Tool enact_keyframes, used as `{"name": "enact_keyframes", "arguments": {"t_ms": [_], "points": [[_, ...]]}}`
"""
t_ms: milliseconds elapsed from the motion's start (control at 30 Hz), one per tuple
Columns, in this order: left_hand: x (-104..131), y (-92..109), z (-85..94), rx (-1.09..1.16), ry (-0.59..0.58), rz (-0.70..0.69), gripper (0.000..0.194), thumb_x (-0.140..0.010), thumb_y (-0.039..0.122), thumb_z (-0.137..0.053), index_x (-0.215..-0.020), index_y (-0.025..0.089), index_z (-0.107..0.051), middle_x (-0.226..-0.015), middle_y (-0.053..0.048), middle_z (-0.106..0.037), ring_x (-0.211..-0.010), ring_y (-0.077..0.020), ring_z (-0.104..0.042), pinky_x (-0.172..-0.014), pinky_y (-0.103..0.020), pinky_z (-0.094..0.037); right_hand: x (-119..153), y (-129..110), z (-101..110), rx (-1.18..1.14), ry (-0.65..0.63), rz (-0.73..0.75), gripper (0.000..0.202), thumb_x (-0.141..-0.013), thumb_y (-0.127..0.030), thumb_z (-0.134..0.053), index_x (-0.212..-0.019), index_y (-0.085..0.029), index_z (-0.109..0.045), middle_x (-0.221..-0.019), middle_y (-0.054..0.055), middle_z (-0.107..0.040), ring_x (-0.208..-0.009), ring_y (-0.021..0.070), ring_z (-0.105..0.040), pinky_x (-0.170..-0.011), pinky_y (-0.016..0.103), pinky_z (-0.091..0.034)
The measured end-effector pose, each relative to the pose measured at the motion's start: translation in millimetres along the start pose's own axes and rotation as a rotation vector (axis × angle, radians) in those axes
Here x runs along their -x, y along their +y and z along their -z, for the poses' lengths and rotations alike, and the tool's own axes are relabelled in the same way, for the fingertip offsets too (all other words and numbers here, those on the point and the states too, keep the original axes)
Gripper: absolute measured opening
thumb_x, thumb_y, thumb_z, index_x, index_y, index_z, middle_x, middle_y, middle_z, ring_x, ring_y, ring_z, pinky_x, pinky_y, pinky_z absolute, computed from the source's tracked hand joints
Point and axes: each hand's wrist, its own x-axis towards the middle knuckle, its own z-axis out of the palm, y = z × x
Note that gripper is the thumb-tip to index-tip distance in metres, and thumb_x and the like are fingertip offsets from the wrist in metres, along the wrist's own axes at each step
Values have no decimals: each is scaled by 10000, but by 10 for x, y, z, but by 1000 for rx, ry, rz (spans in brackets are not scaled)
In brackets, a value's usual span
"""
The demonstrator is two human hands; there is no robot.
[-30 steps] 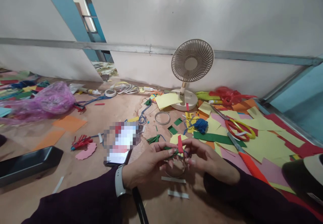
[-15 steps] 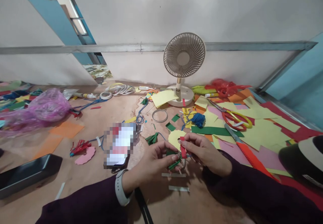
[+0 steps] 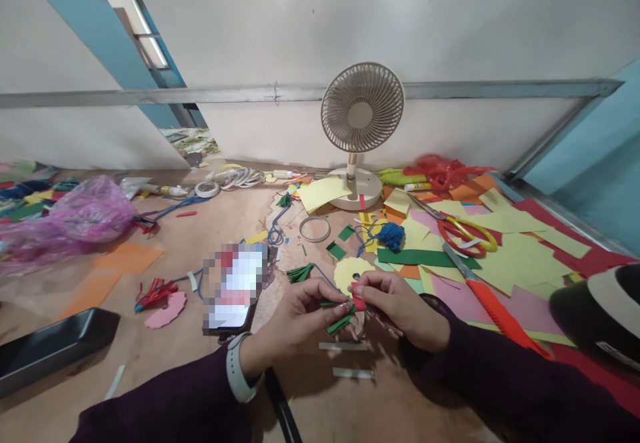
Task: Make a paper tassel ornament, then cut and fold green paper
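Observation:
My left hand [image 3: 313,313] pinches a green paper tassel [image 3: 340,323], its cut strips fanning out below the fingers. Against the tassel's top, my right hand [image 3: 395,306] is closed on a small red paper strip [image 3: 359,300]. A scalloped yellow paper disc [image 3: 350,271] lies just beyond the fingertips, with a blue cord running towards the hands. Another green tassel [image 3: 300,273] rests on the table left of the disc. Two narrow white strips [image 3: 353,373] lie on the table below the hands. Part of the held tassel is hidden by my fingers.
A phone [image 3: 235,290] lies left of my hands. To the right are scissors [image 3: 465,233], an orange-handled cutter [image 3: 500,310] and many paper sheets [image 3: 525,256]. A small fan [image 3: 363,113] stands at the back. Blue yarn [image 3: 391,235] and a ring [image 3: 315,229] sit ahead.
My right hand has moved slightly left and down, bringing the red paper strip against the green tassel. My left hand keeps its pinch. The whole view has shifted slightly.

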Motion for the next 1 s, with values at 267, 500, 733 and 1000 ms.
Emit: {"name": "enact_keyframes", "arguments": {"t_ms": [267, 500, 733, 1000], "points": [[-56, -75, 54, 89, 81, 68, 318, -703, 268, -818, -936, 157, -633, -710, -3, -690, -584, -95, -647, -568, -179, -500, -37, -58, 74, 107, 71, -39, 526, -786, -676, -497, -599, -184, -497, -393, -67, -438, -294, 50, -356, -301, 174, -228], [-50, -61, 46, 60, 132, 123, 295, -708, 284, -809, -956, 141, -737, -815, -54, -719, -626, -80, -622, -588, -161, -474, -41, -21, 115, 222, 60, 17, 610, -822, -724, -403, -594, -173, -530, -443, -30, -500, -307, 59, -368, -314, 193, -260], [-85, -92, 76, 166, 157, 170, 290, -704, 230, -815, -960, 121, -734, -785, -44, -702, -623, -60, -602, -605, -135, -469, -63, -107, 281, 410, 83, 329, 457, -859, -575, -514, -677, -167, -612, -551, -14, -522, -481, 94, -447, -449, 219, -342], [-57, -73, 4, 365, 261, 348, 152, -795, 31, -677, -922, 112, -700, -875, -53, -699, -599, -42, -629, -601, -101, -515, -127, -72, 365, 457, 129, 734, 101, -851, -296, -592, -902, -210, -596, -882, 42, -612, -860, 179, -571, -814, 334, -447]]}}
